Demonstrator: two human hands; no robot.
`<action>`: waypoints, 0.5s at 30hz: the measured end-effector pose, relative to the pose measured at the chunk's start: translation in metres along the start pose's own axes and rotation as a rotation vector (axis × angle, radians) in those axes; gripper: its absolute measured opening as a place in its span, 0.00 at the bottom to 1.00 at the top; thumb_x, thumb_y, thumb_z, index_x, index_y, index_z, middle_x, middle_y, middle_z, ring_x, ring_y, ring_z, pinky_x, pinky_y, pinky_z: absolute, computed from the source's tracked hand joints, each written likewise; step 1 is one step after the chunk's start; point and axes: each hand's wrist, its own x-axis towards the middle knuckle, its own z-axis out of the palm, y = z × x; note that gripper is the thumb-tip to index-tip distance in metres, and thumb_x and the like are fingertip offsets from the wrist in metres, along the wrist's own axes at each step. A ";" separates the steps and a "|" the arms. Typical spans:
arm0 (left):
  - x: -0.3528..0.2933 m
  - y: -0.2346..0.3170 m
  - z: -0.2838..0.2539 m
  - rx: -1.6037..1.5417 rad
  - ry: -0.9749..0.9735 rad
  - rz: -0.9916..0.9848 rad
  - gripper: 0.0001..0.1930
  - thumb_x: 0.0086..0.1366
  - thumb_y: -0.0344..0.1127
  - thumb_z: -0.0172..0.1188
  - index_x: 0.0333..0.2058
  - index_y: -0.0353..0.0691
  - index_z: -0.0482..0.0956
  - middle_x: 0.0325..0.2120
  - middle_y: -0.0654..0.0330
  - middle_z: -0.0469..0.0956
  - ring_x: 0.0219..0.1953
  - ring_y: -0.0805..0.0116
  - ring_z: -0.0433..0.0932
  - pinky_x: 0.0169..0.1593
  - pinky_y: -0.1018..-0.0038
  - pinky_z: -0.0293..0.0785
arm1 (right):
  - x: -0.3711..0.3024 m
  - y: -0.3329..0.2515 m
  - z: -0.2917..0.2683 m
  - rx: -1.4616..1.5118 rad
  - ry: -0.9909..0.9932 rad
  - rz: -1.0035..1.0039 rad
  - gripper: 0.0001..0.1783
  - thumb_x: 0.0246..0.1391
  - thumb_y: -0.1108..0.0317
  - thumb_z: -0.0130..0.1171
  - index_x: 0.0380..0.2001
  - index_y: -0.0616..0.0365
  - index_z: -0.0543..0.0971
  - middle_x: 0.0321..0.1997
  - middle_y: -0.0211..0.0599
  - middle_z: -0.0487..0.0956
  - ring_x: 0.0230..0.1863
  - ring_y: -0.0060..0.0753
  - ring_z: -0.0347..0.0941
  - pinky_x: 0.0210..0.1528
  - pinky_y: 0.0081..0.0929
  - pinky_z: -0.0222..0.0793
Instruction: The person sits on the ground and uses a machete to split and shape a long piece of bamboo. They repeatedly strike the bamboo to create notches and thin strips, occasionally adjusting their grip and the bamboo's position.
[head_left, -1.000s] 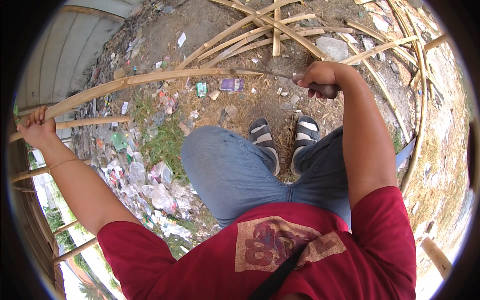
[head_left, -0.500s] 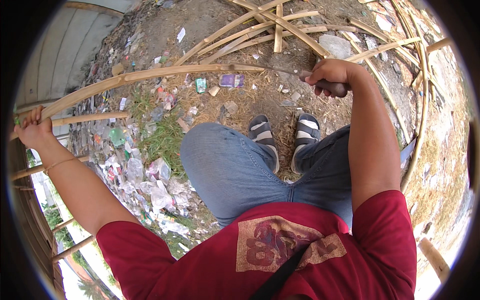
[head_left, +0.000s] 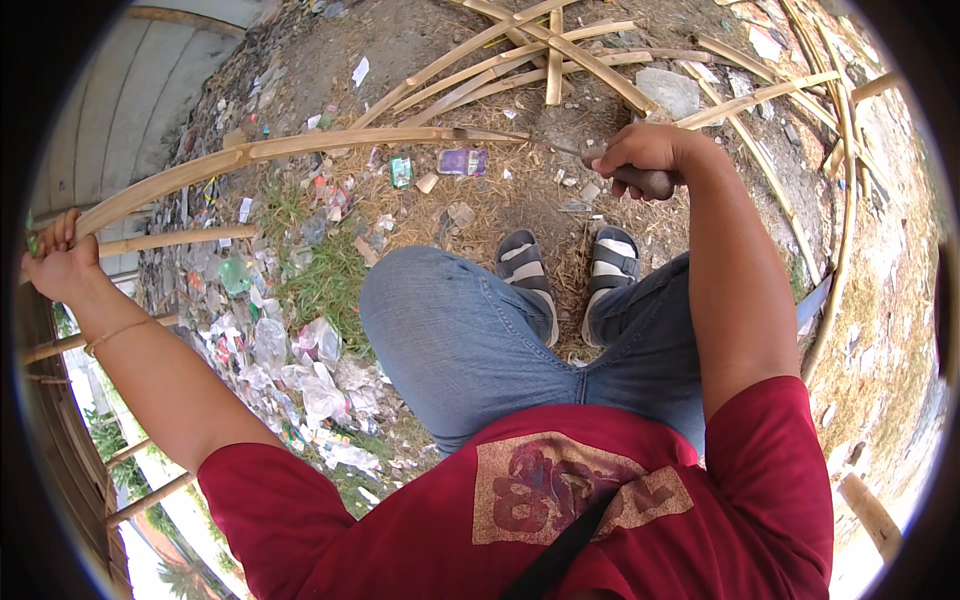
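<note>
A long pale bamboo strip [head_left: 290, 145] arcs across the upper left, running from my left hand to a tip in front of my feet. My left hand [head_left: 62, 262] is closed around its far-left end. In my right hand [head_left: 645, 155] is a long knife, gripped by its dark rounded handle [head_left: 657, 184]. The narrow blade [head_left: 563, 150] points left and is seen nearly edge-on, at the strip's right tip. Whether the blade touches the strip I cannot tell for certain.
Several bamboo strips [head_left: 600, 75] lie crossed on the ground ahead, and more curve along the right. Plastic litter [head_left: 320, 390] and grass [head_left: 330, 270] spread to my left. A grey wall [head_left: 110, 110] stands at the upper left, with poles [head_left: 180, 240] below it.
My right hand has moved slightly left and nearer to me with the knife. The left hand has dropped a little toward the left edge, still on the strip.
</note>
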 end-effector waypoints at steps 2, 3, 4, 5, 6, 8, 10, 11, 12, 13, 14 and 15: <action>0.005 0.003 -0.004 -0.036 -0.013 -0.009 0.20 0.69 0.48 0.38 0.19 0.48 0.51 0.15 0.63 0.48 0.17 0.70 0.47 0.23 0.69 0.52 | 0.013 0.005 0.001 0.013 -0.035 -0.010 0.20 0.58 0.58 0.62 0.43 0.65 0.78 0.32 0.44 0.82 0.25 0.30 0.77 0.23 0.29 0.73; 0.009 0.005 -0.007 -0.048 -0.046 -0.013 0.20 0.69 0.48 0.38 0.19 0.48 0.52 0.15 0.63 0.48 0.17 0.70 0.47 0.23 0.70 0.52 | 0.018 0.006 0.003 0.019 -0.053 -0.015 0.21 0.58 0.58 0.62 0.45 0.66 0.79 0.33 0.45 0.82 0.27 0.31 0.78 0.25 0.30 0.74; 0.013 0.007 -0.010 -0.061 -0.078 -0.017 0.20 0.69 0.48 0.38 0.19 0.48 0.52 0.15 0.63 0.48 0.17 0.70 0.47 0.23 0.70 0.52 | 0.022 0.007 0.007 0.031 -0.052 -0.037 0.20 0.58 0.58 0.62 0.43 0.66 0.78 0.32 0.44 0.82 0.26 0.30 0.78 0.24 0.30 0.74; 0.016 0.009 -0.014 -0.073 -0.111 -0.021 0.20 0.68 0.48 0.38 0.19 0.47 0.53 0.14 0.63 0.48 0.17 0.71 0.47 0.23 0.70 0.51 | 0.027 0.008 0.012 0.043 -0.050 -0.058 0.20 0.58 0.58 0.61 0.41 0.67 0.78 0.31 0.43 0.82 0.25 0.30 0.78 0.23 0.29 0.73; 0.015 0.008 -0.011 -0.069 -0.095 -0.022 0.20 0.68 0.48 0.38 0.19 0.47 0.53 0.14 0.63 0.48 0.17 0.71 0.47 0.23 0.70 0.51 | 0.033 0.008 0.018 0.056 -0.048 -0.076 0.19 0.58 0.58 0.61 0.39 0.68 0.78 0.30 0.42 0.82 0.24 0.30 0.77 0.22 0.29 0.73; 0.009 0.005 -0.001 -0.067 -0.067 -0.023 0.20 0.68 0.47 0.38 0.18 0.47 0.53 0.14 0.63 0.48 0.17 0.71 0.47 0.24 0.71 0.51 | 0.047 0.010 0.028 -0.004 -0.001 -0.095 0.20 0.58 0.58 0.61 0.39 0.69 0.78 0.30 0.42 0.82 0.24 0.30 0.78 0.24 0.30 0.74; 0.014 0.012 -0.007 -0.094 -0.145 -0.031 0.19 0.66 0.46 0.38 0.18 0.47 0.53 0.14 0.64 0.48 0.17 0.71 0.47 0.24 0.71 0.51 | 0.054 0.003 0.040 -0.070 0.022 -0.123 0.20 0.58 0.59 0.61 0.39 0.70 0.78 0.29 0.41 0.81 0.25 0.31 0.79 0.27 0.32 0.75; 0.016 0.015 -0.010 -0.109 -0.176 -0.036 0.18 0.65 0.46 0.39 0.18 0.47 0.53 0.14 0.64 0.48 0.17 0.71 0.47 0.24 0.71 0.51 | 0.061 0.003 0.045 -0.102 0.051 -0.166 0.20 0.58 0.59 0.61 0.39 0.70 0.78 0.28 0.40 0.81 0.25 0.30 0.78 0.27 0.32 0.75; 0.017 0.017 -0.011 -0.127 -0.208 -0.042 0.18 0.65 0.45 0.39 0.18 0.47 0.53 0.14 0.64 0.48 0.17 0.71 0.48 0.24 0.71 0.51 | 0.067 0.002 0.052 -0.135 0.084 -0.207 0.19 0.57 0.60 0.61 0.39 0.70 0.78 0.28 0.40 0.81 0.25 0.30 0.78 0.27 0.32 0.75; 0.017 0.018 -0.012 -0.148 -0.232 -0.049 0.17 0.64 0.45 0.40 0.17 0.47 0.53 0.14 0.64 0.48 0.17 0.71 0.48 0.24 0.71 0.51 | 0.073 0.001 0.057 -0.168 0.116 -0.248 0.19 0.57 0.61 0.61 0.38 0.70 0.78 0.28 0.39 0.81 0.25 0.30 0.78 0.27 0.32 0.75; 0.018 0.020 -0.013 -0.164 -0.256 -0.055 0.17 0.63 0.45 0.40 0.17 0.47 0.53 0.14 0.64 0.48 0.17 0.71 0.48 0.24 0.71 0.51 | 0.077 0.002 0.061 -0.140 0.147 -0.263 0.17 0.57 0.63 0.61 0.38 0.70 0.77 0.27 0.39 0.80 0.25 0.30 0.78 0.27 0.33 0.75; 0.017 0.022 -0.014 -0.178 -0.279 -0.061 0.17 0.63 0.44 0.40 0.17 0.47 0.53 0.13 0.64 0.48 0.17 0.71 0.48 0.24 0.71 0.51 | 0.081 0.003 0.065 0.001 0.132 -0.230 0.17 0.56 0.64 0.61 0.39 0.70 0.77 0.28 0.39 0.80 0.25 0.30 0.78 0.28 0.33 0.75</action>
